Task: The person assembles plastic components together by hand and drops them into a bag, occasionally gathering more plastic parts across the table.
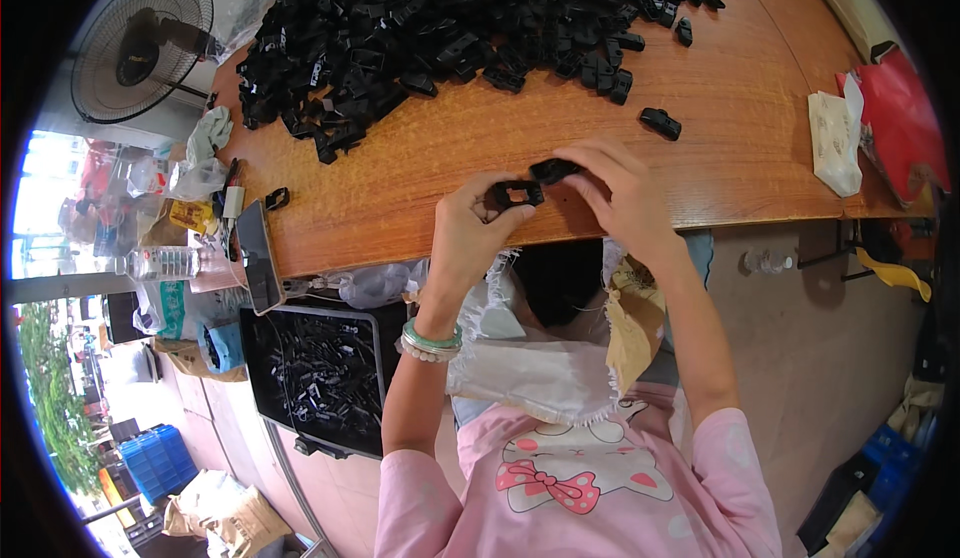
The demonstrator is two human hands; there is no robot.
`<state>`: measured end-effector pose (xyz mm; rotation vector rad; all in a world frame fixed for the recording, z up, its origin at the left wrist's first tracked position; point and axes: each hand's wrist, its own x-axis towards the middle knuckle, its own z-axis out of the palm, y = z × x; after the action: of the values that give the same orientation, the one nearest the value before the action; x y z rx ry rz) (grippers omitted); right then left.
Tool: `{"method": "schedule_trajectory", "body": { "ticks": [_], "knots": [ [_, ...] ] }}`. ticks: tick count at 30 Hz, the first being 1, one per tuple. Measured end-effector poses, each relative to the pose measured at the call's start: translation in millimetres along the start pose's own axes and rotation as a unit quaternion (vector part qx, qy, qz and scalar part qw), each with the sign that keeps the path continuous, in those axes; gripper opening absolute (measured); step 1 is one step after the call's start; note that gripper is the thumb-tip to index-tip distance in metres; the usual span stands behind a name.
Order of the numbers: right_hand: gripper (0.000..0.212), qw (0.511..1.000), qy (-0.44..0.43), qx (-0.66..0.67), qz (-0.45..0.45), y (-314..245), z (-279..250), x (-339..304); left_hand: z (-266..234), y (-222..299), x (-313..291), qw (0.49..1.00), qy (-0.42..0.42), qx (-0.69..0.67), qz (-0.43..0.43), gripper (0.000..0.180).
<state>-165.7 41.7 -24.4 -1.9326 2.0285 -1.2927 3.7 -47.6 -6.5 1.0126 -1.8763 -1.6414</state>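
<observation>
My left hand [472, 233] pinches a small black plastic buckle frame [513, 195] at the near edge of the wooden table [420, 158]. My right hand [622, 193] holds a second small black plastic piece [554, 169] just above and to the right of the first, the two parts almost touching. A green and white bracelet sits on my left wrist. A large heap of similar black plastic parts [430, 28] covers the far half of the table. One loose black part [660, 123] lies apart to the right of my hands.
An open white sack [540, 358] hangs in my lap below the table edge. A black crate of small black parts [315, 373] stands at lower left. A phone [258, 256], a water bottle [160, 263], a fan [140, 46] sit left; a white packet [833, 143] and red bag [900, 123] sit right.
</observation>
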Motion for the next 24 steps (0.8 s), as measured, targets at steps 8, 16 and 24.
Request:
{"method": "schedule_trajectory", "body": {
  "ticks": [8,16,24],
  "knots": [
    [0.031,0.993,0.043,0.103,-0.042,-20,7,-6,-1,15,-5,0.995,-0.065,-0.050,-0.054,0.028],
    [0.034,0.959,0.047,0.270,0.070,-38,5,-8,15,12,-24,0.995,-0.012,-0.012,0.101,0.028],
    [0.024,0.907,-0.103,0.372,0.165,-29,-29,-28,-17,5,-30,0.963,-0.122,0.071,0.229,0.019]
  ]
}}
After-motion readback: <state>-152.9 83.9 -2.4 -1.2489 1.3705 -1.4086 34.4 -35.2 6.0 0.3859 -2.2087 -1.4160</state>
